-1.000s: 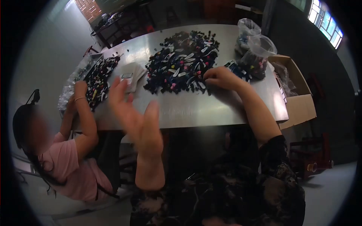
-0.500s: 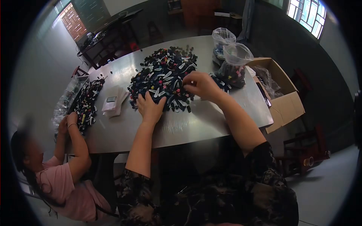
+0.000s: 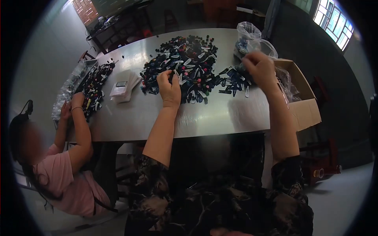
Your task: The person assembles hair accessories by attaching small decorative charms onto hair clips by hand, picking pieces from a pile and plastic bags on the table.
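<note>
- At far left we list one co-worker in a pink top; the co-worker's hands at clear plastic packaging and a narrow clip pile.
- Next, a stack of pale packets, a small dark-faced device on top; both on the metal table.
- At centre, the main heap of hair clips, black and silver, with coloured pieces among them; our left hand at its near edge, thumb and fingers curved round a narrow gap where a clip shows; whether gripped, we cannot tell.
- Right of it, a loose spread of clips.
- Above its right side, our right hand, fingers curled, blurred; contents, if any, we cannot tell.
- Behind that hand, clear plastic bags; at far right, an open cardboard box.
</note>
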Motion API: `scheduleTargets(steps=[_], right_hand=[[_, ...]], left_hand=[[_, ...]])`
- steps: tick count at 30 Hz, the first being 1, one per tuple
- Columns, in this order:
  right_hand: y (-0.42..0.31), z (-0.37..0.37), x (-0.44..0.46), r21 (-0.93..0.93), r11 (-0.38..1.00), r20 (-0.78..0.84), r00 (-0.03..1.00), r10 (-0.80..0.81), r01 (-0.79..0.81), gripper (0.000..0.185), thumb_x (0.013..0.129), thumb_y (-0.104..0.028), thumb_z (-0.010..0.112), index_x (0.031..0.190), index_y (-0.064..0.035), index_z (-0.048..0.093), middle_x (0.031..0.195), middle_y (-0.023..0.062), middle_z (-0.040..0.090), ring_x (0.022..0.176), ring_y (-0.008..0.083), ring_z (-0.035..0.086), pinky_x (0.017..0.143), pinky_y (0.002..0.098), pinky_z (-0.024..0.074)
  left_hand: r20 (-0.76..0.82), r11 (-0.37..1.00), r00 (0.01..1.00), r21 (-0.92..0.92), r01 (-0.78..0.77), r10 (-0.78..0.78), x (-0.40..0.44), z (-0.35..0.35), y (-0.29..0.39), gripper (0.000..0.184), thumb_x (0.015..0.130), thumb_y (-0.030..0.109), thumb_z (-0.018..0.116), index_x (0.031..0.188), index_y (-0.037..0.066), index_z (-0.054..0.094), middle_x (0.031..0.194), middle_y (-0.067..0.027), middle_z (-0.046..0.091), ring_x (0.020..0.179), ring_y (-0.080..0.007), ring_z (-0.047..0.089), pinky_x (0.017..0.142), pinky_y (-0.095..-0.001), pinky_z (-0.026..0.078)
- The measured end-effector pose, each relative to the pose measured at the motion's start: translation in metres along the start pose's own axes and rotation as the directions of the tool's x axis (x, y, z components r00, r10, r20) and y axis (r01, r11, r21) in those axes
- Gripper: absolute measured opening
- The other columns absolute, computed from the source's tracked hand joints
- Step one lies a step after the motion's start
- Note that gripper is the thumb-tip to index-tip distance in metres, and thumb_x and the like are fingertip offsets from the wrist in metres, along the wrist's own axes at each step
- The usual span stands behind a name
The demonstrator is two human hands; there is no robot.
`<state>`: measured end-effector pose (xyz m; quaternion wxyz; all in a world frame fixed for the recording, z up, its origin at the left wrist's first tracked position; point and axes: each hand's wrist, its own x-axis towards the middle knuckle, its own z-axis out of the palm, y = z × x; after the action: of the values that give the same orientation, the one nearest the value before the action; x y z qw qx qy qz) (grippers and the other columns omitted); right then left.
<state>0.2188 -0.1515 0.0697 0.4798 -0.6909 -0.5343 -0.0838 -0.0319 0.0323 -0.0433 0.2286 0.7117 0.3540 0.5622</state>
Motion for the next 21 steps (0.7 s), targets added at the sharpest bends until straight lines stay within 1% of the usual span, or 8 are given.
scheduleTargets(steps=[2,4,10,12,13,15,18,21], right_hand=[[-0.004,0.035,-0.026,0.131,0.99,0.298,0.951,-0.082,0.044,0.018,0.081,-0.017,0.073,0.091,-0.0031,0.072,0.082,0.0131,0.069,0.076,0.0284,0.068,0.071,0.0384,0.0532],[-0.009,0.068,-0.049,0.123,0.991,0.426,0.9,-0.095,0.046,0.019,0.079,-0.02,0.074,0.088,-0.003,0.07,0.08,0.0131,0.069,0.075,0.0313,0.067,0.07,0.0398,0.0528],[-0.016,0.104,-0.079,0.007,0.984,0.431,0.887,-0.166,0.18,0.016,0.078,-0.017,0.074,0.086,-0.0042,0.067,0.085,0.0117,0.066,0.076,0.028,0.065,0.068,0.0376,0.0514],[-0.015,0.102,-0.082,0.059,0.988,0.422,0.893,-0.157,0.146,0.014,0.078,-0.014,0.073,0.086,-0.0042,0.068,0.086,0.0116,0.065,0.076,0.0275,0.065,0.068,0.0372,0.0513],[-0.013,0.101,-0.083,0.107,0.989,0.414,0.9,-0.14,0.105,0.012,0.079,-0.012,0.072,0.086,-0.0041,0.068,0.087,0.0115,0.065,0.077,0.0271,0.065,0.069,0.0367,0.0513],[-0.009,0.101,-0.083,0.165,0.984,0.403,0.907,-0.123,0.061,0.011,0.079,-0.011,0.071,0.088,-0.0039,0.068,0.087,0.0114,0.064,0.076,0.0265,0.065,0.069,0.0364,0.0513],[-0.005,0.102,-0.083,0.207,0.978,0.349,0.933,-0.089,0.016,0.011,0.081,-0.008,0.069,0.091,-0.0034,0.068,0.088,0.0116,0.064,0.076,0.0253,0.064,0.068,0.0357,0.0514],[-0.004,0.105,-0.083,0.184,0.982,0.256,0.964,-0.075,0.027,0.013,0.082,-0.008,0.069,0.094,-0.0026,0.068,0.09,0.0122,0.065,0.076,0.0247,0.064,0.067,0.0349,0.0514]], left_hand=[[0.011,0.994,0.997,-0.078,0.075,-0.075,0.001,-0.004,0.005,0.022,0.093,0.015,0.061,0.11,0.001,0.059,0.113,-0.0137,0.055,0.103,-0.0287,0.056,0.093,-0.0359,0.046],[-0.018,0.997,0.999,-0.068,0.044,-0.045,0.0,-0.006,0.004,0.016,0.091,0.01,0.059,0.105,0.001,0.06,0.109,-0.0119,0.055,0.098,-0.026,0.057,0.089,-0.0347,0.048],[-0.01,0.991,0.991,-0.011,-0.134,0.134,0.001,-0.013,0.008,0.012,0.089,0.004,0.057,0.1,0.001,0.062,0.107,-0.0104,0.055,0.092,-0.022,0.059,0.083,-0.0324,0.049],[0.016,0.982,0.993,-0.147,0.122,-0.121,0.0,-0.02,0.022,0.011,0.086,0.004,0.063,0.097,0.001,0.065,0.1,-0.0081,0.06,0.081,-0.0184,0.061,0.073,-0.0295,0.05],[0.015,0.981,0.992,-0.146,0.124,-0.123,0.001,-0.026,0.028,0.011,0.086,0.004,0.063,0.097,0.001,0.065,0.1,-0.0081,0.06,0.081,-0.0184,0.061,0.073,-0.0295,0.05],[0.362,0.973,0.929,-0.179,0.146,-0.073,0.001,-0.037,0.035,0.011,0.083,0.006,0.07,0.093,0.002,0.068,0.091,-0.0044,0.063,0.071,-0.0153,0.061,0.066,-0.0277,0.05],[0.531,0.982,0.84,-0.187,-0.011,0.111,-0.012,-0.033,0.05,0.016,0.079,0.009,0.074,0.093,0.003,0.07,0.085,-0.0071,0.064,0.072,-0.0184,0.062,0.067,-0.0288,0.05],[0.517,0.824,0.663,-0.167,-0.542,0.541,-0.019,-0.018,0.064,0.024,0.076,0.015,0.074,0.097,0.004,0.07,0.101,-0.0101,0.065,0.096,-0.0289,0.062,0.084,-0.0367,0.05]])
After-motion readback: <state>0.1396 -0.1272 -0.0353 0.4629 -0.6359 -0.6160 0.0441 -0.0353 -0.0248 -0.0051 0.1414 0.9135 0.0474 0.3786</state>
